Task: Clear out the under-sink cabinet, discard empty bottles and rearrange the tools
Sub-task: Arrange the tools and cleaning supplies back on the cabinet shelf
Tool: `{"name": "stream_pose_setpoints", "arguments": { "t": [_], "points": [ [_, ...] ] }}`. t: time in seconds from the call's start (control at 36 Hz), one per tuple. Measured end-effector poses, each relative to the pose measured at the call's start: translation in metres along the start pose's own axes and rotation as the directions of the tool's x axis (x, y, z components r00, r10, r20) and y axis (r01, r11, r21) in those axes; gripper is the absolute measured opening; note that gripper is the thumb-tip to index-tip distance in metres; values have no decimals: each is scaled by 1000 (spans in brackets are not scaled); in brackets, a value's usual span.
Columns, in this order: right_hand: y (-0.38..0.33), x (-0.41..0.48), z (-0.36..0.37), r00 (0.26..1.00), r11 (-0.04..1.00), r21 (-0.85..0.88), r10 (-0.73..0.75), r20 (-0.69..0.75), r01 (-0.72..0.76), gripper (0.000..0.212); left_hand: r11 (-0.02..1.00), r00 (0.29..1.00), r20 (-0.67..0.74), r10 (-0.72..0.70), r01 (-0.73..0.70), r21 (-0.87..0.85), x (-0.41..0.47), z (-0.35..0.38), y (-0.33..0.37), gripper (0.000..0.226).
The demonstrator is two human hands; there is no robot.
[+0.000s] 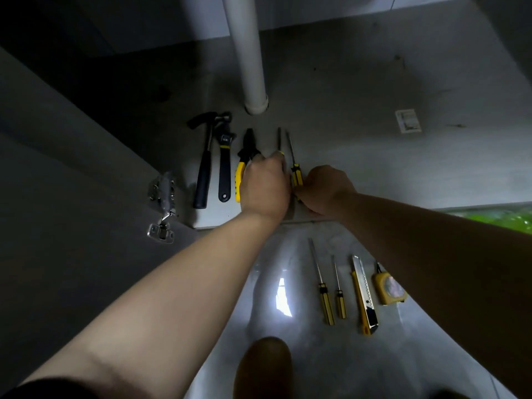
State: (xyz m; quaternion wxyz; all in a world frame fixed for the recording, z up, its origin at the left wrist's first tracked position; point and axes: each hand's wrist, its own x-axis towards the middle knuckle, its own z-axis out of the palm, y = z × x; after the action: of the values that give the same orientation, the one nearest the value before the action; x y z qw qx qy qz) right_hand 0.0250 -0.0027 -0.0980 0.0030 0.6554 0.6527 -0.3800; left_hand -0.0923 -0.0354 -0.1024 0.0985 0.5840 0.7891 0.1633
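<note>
On the cabinet floor [359, 145] tools lie in a row: a black hammer [203, 171], an adjustable wrench [224, 165], yellow-handled pliers [241, 165] and two screwdrivers. My left hand [264, 185] covers the handle of one screwdriver [279, 139], fingers curled round it. My right hand [325, 191] pinches the bottom end of the other yellow-and-black screwdriver [296, 174]. Both hands are side by side, nearly touching.
A white drain pipe [250, 59] stands behind the tools. The open cabinet door with a metal hinge [162, 205] is at left. On the shiny room floor lie two small screwdrivers [325, 295], a utility knife [364, 298] and a yellow tape measure [388, 287]. Something green [501, 218] shows at right.
</note>
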Motion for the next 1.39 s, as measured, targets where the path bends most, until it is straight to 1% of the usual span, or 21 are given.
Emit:
{"name": "stream_pose_setpoints", "arguments": {
  "t": [0.06, 0.11, 0.14, 0.22, 0.28, 0.39, 0.53, 0.61, 0.75, 0.89, 0.92, 0.97, 1.03, 1.06, 1.11, 1.14, 1.19, 1.25, 1.31, 1.33, 1.39],
  "points": [
    [2, 0, 5, 1000, 1000, 2, -3, -28, 3, 33, 999, 999, -9, 39, -39, 5, -6, 3, -3, 23],
    [4, -2, 10, 997, 1000, 15, -16, -79, 17, 34, 994, 994, 7, 111, -111, 11, -14, 4, -8, 23],
    [4, -4, 12, 994, 999, 28, -27, -107, 30, 34, 990, 990, 19, 142, -143, 16, -19, 3, -10, 28],
    [4, -10, 19, 984, 996, 23, -86, -156, 90, 32, 984, 983, 83, 165, -170, 62, -31, 4, -17, 66],
    [3, -13, 22, 975, 992, 7, -124, -183, 127, 34, 986, 982, 100, 158, -163, 38, -35, 5, -20, 74],
    [-1, -15, 29, 971, 988, -12, -153, -185, 154, 43, 989, 984, 100, 145, -148, 23, -36, 5, -23, 73],
    [-4, -14, 33, 969, 985, 8, -171, -177, 175, 45, 993, 991, 67, 112, -113, 19, -34, 5, -24, 69],
    [-6, -13, 35, 971, 984, 31, -170, -170, 178, 44, 992, 993, 40, 113, -115, 59, -34, 6, -26, 67],
    [-5, -11, 35, 974, 983, 42, -174, -145, 181, 46, 986, 996, 36, 85, -89, 143, -37, 5, -26, 69],
    [4, -21, 22, 964, 961, 97, -252, -78, 259, 51, 977, 997, 6, 71, -71, 200, -46, 2, -21, 68],
    [8, -25, 17, 961, 956, 102, -270, -63, 275, 48, 977, 997, -18, 71, -66, 202, -51, 2, -20, 67],
    [21, -34, 9, 949, 943, 103, -313, -45, 316, 33, 984, 991, -85, 100, -86, 154, -65, 2, -15, 62],
    [39, -45, 4, 931, 927, 88, -360, -59, 364, 14, 981, 972, -133, 194, -188, 53, -85, 10, -11, 47],
    [51, -50, 4, 924, 922, 66, -378, -56, 381, 6, 962, 957, -97, 272, -271, 24, -96, 16, -8, 40],
    [73, -61, 10, 926, 926, -2, -377, 2, 377, 18, 917, 914, 67, 399, -396, -57, -121, 30, -6, 36],
    [84, -67, 14, 941, 941, -44, -333, 59, 335, 19, 909, 901, 141, 409, -390, -145, -133, 38, -5, 36],
    [108, -77, 26, 967, 969, -141, -178, 182, 205, 15, 925, 893, 291, 344, -270, -266, -157, 54, -8, 40],
    [130, -87, 41, 968, 971, -214, -50, 247, 104, 15, 956, 868, 437, 237, -130, -262, -173, 69, -15, 52],
    [143, -99, 53, 962, 962, -272, 48, 270, 29, 6, 965, 829, 533, 169, -29, -262, -179, 78, -23, 59],
    [145, -104, 59, 955, 962, -274, 86, 285, -5, 8, 963, 801, 573, 172, -14, -270, -179, 82, -27, 61],
    [145, -112, 71, 942, 957, -284, 146, 301, -58, 30, 962, 743, 637, 205, -33, -271, -180, 86, -29, 61]
  ]
}}
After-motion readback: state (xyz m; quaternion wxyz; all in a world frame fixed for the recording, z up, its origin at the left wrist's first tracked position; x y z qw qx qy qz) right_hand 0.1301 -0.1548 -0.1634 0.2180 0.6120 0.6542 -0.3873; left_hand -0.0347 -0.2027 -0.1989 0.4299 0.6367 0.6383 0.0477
